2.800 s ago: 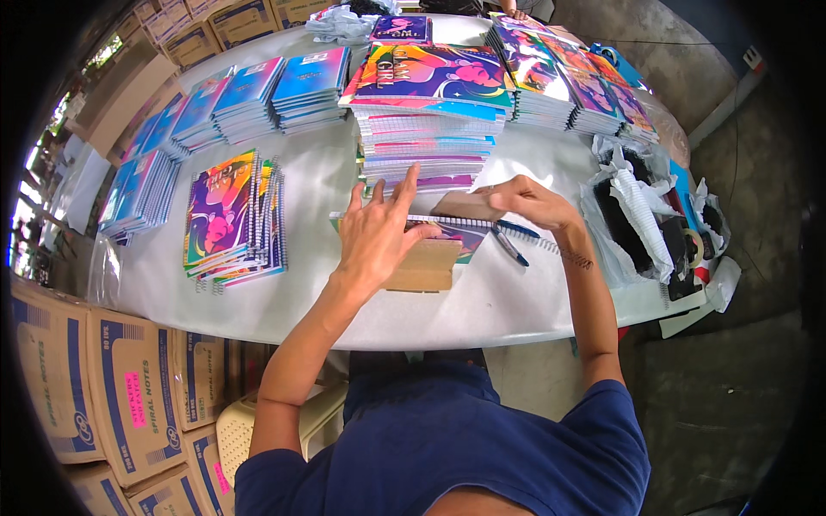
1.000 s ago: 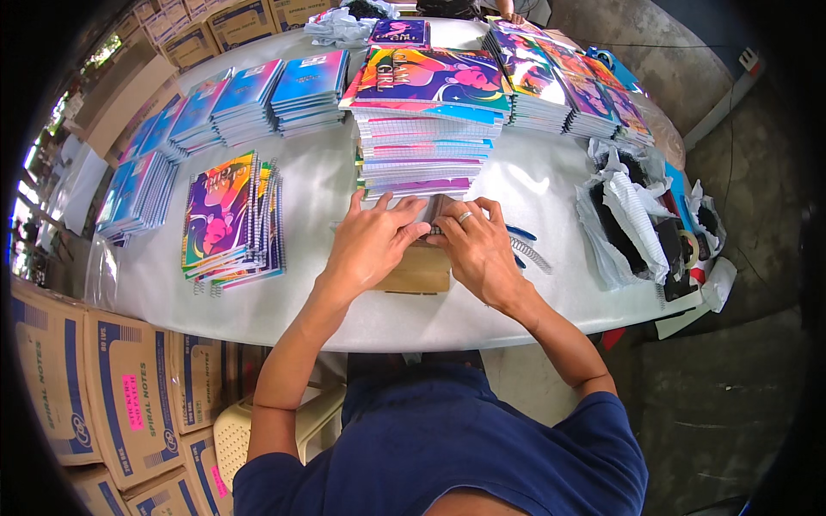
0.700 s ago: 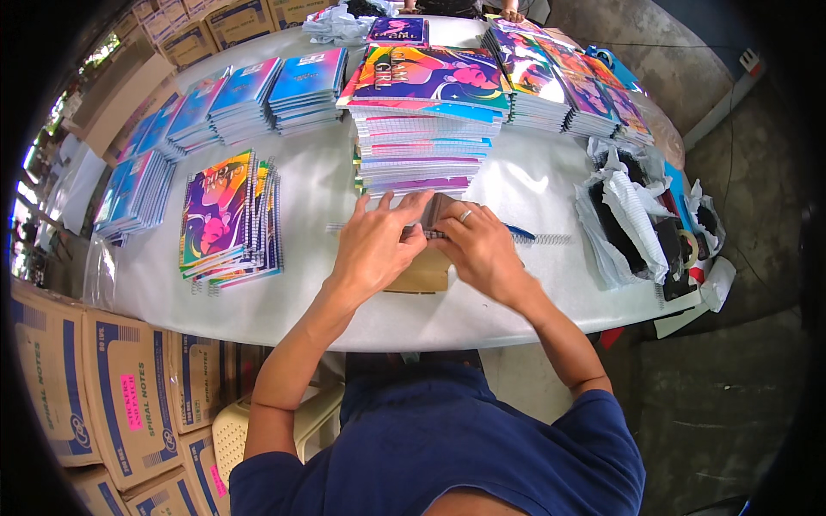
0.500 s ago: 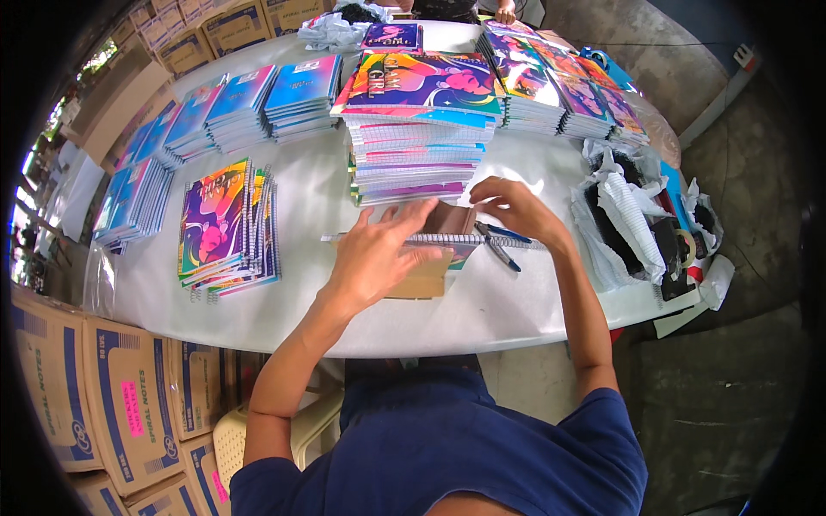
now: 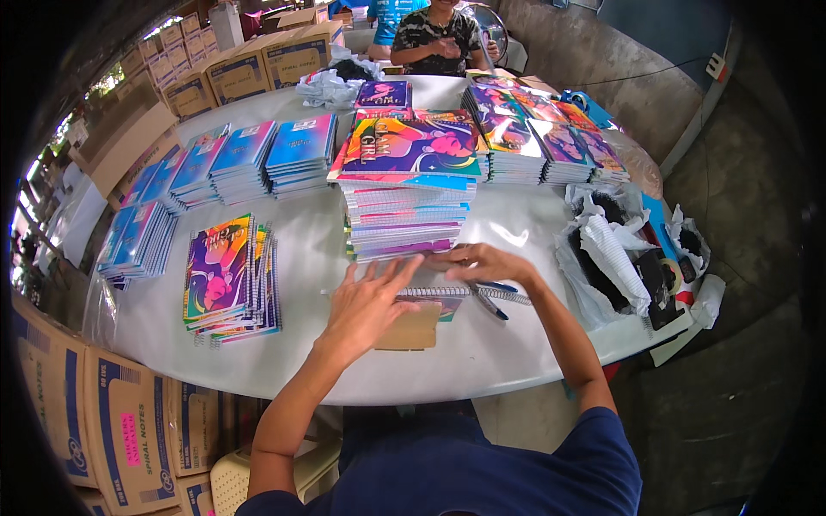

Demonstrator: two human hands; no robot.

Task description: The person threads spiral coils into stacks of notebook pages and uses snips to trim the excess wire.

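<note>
My left hand lies open, fingers spread, over a metal spiral binding in front of the tall notebook stack. My right hand is at the foot of that stack, its fingers drawn together beside a small brown thing, partly hidden under them. What they hold, if anything, cannot be made out. Below the spiral a tan cardboard piece sticks out toward me. Dark blue pens lie under my right wrist, beside a loose spiral end.
A smaller pile of colourful spiral notebooks lies left; blue notebook stacks stand behind it. More stacks are at the back right. Torn white wrapping and a tape roll lie right. Another person is across the table.
The view has tilted up, showing more of the person opposite. My right hand has moved left and down over the brown thing, closer to my left hand, which stays over the spiral.
</note>
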